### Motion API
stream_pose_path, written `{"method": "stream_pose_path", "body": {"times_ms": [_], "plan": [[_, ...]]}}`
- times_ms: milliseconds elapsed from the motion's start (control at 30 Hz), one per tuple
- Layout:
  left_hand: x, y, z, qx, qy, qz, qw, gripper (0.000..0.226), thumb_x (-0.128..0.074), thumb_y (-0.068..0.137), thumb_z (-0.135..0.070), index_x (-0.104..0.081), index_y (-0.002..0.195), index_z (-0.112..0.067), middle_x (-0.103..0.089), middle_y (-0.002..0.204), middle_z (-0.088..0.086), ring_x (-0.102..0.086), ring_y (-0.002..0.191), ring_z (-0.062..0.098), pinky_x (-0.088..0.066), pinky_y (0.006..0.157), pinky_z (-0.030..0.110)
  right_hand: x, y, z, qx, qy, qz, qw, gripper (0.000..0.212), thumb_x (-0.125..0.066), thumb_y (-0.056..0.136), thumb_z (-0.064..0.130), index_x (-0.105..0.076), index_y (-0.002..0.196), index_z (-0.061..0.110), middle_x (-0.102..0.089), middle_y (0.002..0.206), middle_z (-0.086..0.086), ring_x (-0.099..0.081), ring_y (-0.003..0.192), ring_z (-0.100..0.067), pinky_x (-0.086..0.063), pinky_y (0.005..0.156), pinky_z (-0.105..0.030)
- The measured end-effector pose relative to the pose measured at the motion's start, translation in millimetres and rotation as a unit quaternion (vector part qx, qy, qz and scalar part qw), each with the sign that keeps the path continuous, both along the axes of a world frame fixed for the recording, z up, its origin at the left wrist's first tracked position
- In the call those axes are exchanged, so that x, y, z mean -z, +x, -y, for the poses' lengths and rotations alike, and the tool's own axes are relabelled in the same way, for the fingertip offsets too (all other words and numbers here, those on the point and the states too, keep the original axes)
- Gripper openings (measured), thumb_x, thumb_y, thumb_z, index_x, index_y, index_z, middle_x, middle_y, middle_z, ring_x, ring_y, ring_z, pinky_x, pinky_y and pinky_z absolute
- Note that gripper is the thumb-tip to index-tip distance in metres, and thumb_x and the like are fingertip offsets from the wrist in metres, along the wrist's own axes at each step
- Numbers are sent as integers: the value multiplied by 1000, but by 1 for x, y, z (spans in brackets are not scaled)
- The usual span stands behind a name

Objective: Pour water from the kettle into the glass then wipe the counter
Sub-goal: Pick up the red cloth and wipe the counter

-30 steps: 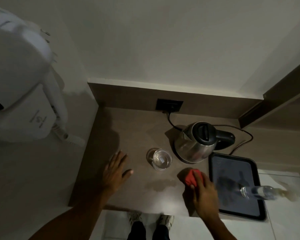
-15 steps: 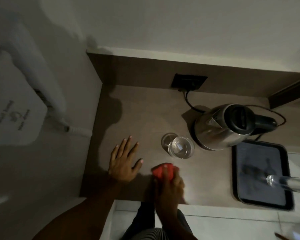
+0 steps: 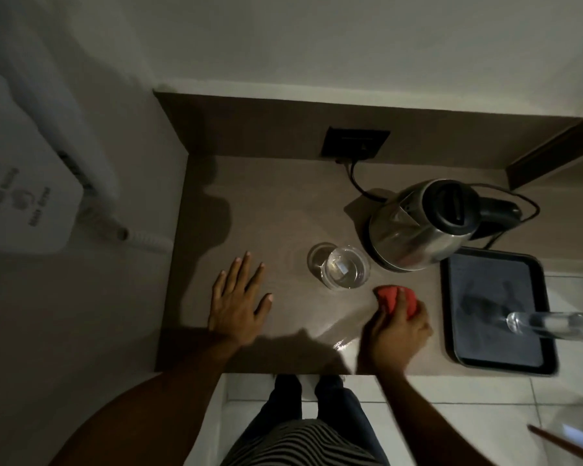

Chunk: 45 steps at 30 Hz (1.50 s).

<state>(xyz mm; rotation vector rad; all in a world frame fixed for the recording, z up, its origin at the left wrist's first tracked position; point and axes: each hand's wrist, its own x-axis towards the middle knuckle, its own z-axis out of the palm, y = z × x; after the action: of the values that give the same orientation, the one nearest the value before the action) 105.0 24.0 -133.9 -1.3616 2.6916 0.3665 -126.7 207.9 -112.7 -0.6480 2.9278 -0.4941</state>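
With my left hand flat and empty on the counter, my right hand gripping the cloth should sweep the wet sheen at six o'clock of the glass, clear of the kettle.

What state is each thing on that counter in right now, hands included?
Kettle: upright, lid shut, plugged in.
Glass: upright beside the kettle, its contents hard to tell.
Red cloth: bunched, pressed onto the counter.
Right hand: closed on the red cloth.
Left hand: open, flat on the counter.
Counter: wet sheen near the front edge.
Tray: flat, a clear bottle over it.
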Motion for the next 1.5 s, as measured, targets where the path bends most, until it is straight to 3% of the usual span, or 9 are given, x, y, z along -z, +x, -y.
{"method": "stream_pose_path", "body": {"times_ms": [133, 300, 467, 600, 767, 967, 1267, 1400, 1500], "plan": [[-2, 0, 1, -1, 2, -9, 1000, 67, -24, 98, -60, -16, 157, -30, -9, 169, 3, -8, 155, 22, -3, 122, 43, 4, 93, 14, -225, -11, 38, 973, 51, -62, 84, 29, -59, 133, 14, -53, 133, -31, -58, 106, -50, -52, 83, -55], [-5, 0, -1, 6, 1, -2, 1000, 70, -15, 97, -65, -14, 158, -30, -6, 170, 4, -6, 155, 24, -3, 123, 45, -8, 41, 2, -588, -60, 117, 798, 29, -50, 96, 45, -58, 124, 40, -54, 130, 14, -52, 111, -6, -51, 86, -41], [-2, 1, -1, 11, 1, -6, 1000, 78, -23, 93, -71, -14, 159, -29, -6, 170, 6, -4, 155, 25, -6, 122, 47, -8, -46, -14, -216, -50, 0, 975, 46, -53, 86, 27, -56, 131, 18, -50, 135, -22, -52, 106, -44, -45, 90, -49], [-1, 0, -1, 11, 11, 10, 1000, 80, -21, 92, -73, -9, 159, -31, 2, 170, 5, 4, 156, 24, -1, 123, 47, -10, 29, 19, 26, -38, 21, 999, 57, -58, 82, 19, -51, 138, 9, -42, 139, -34, -45, 112, -52, -40, 94, -55], [-4, 0, -1, 1, 16, 1, 1000, 78, -22, 92, -71, -11, 159, -32, 0, 169, 5, 0, 155, 24, -6, 123, 49, -13, 133, 38, -181, -2, 82, 980, 59, -73, 83, 23, -54, 138, 12, -53, 134, -34, -58, 107, -51, -57, 80, -58], [-2, 2, -1, 4, 12, -27, 1000, 71, -27, 96, -63, -17, 158, -31, -5, 170, 3, -5, 155, 23, -13, 123, 50, -18, 55, 19, -499, 23, 92, 861, 67, -79, 72, 30, -55, 134, 21, -53, 141, -22, -59, 113, -45, -53, 88, -52], [-4, 0, -1, 11, 13, -6, 1000, 72, -22, 96, -64, -11, 158, -30, -3, 169, 6, -4, 155, 26, -11, 123, 51, -24, 12, 2, 4, -24, 60, 998, 61, -62, 76, 9, -52, 136, 2, -44, 133, -38, -47, 107, -53, -39, 93, -52], [-2, -1, -1, 9, 11, -8, 1000, 71, -24, 96, -63, -12, 158, -31, -7, 169, 7, -6, 155, 26, -11, 122, 52, -24, 115, 27, -135, -40, 132, 981, 56, -61, 82, 18, -51, 137, 7, -51, 129, -40, -55, 103, -59, -52, 84, -61], [2, 1, -1, 14, 6, -6, 1000, 67, -16, 99, -62, -10, 158, -32, -6, 170, 6, -3, 155, 25, -4, 122, 49, -28, 135, 49, -231, -31, 145, 962, 81, -22, 93, 70, -53, 136, 9, -54, 132, -31, -57, 108, -51, -57, 81, -57]]}}
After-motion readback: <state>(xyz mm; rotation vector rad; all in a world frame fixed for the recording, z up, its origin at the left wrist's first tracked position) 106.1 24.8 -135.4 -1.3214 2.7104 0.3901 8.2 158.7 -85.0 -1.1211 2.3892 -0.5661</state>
